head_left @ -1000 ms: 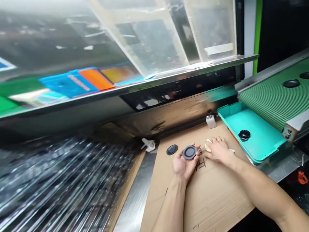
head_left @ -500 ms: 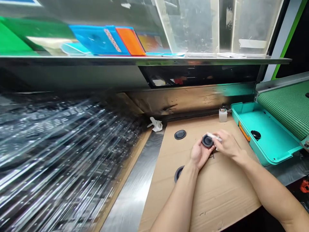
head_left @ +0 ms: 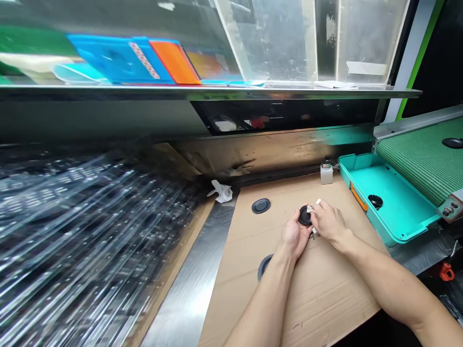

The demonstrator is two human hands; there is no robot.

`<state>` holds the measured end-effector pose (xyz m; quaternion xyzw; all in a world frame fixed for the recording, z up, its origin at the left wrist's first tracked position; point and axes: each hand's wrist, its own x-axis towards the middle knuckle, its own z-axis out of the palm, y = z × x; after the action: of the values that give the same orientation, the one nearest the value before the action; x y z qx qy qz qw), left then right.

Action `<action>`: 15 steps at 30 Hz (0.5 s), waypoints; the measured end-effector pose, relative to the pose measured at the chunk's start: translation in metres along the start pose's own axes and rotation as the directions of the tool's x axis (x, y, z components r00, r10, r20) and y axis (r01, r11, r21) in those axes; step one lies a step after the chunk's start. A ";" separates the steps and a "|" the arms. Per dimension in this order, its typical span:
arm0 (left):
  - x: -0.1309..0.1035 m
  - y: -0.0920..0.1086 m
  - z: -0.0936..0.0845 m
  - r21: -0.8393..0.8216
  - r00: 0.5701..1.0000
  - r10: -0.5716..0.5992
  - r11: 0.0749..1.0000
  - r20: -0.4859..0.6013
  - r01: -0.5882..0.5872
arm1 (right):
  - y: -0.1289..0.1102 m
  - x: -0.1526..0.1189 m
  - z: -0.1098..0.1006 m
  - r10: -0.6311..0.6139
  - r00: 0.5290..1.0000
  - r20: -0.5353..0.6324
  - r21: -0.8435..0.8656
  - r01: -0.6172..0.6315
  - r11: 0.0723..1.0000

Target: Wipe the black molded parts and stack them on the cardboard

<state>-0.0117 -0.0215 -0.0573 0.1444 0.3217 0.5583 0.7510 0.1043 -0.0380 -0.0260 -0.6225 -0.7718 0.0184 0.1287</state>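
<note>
My left hand [head_left: 293, 235] holds a round black disc-shaped part [head_left: 305, 216] with a raised rim, its fingers closed around the edge. Against the face of that part, my right hand [head_left: 330, 222] presses a small wad of white cloth [head_left: 309, 209], gripped between its fingers. Both hands are over a cardboard sheet [head_left: 325, 299]. Farther back on the cardboard lies a similar black disc [head_left: 261, 206]. Another black disc [head_left: 265, 266] is partly hidden behind my left forearm.
A small white bottle [head_left: 326, 174] stands at the cardboard's back edge. To the right are a teal tray [head_left: 401, 237] with a black round part [head_left: 375, 201] and a green conveyor belt [head_left: 415, 154]. Crumpled white tissue [head_left: 222, 192] lies left, near blurred shiny clear plastic [head_left: 90, 241]. A metal shelf [head_left: 231, 91] crosses overhead.
My right hand has brought the white cloth down across the disc's face, and the disc has tilted. The view has shifted slightly right, showing more of the conveyor belt.
</note>
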 end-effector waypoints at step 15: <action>-0.012 0.032 0.004 0.041 0.998 -0.018 0.999 -0.056 0.020 | 0.036 0.010 0.003 0.071 0.978 -0.195 0.442 0.023 0.897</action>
<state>-0.0353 -0.0218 -0.0322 0.1412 0.3555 0.5482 0.7437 0.1361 -0.0197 -0.0342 -0.5851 -0.7220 0.1299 0.3458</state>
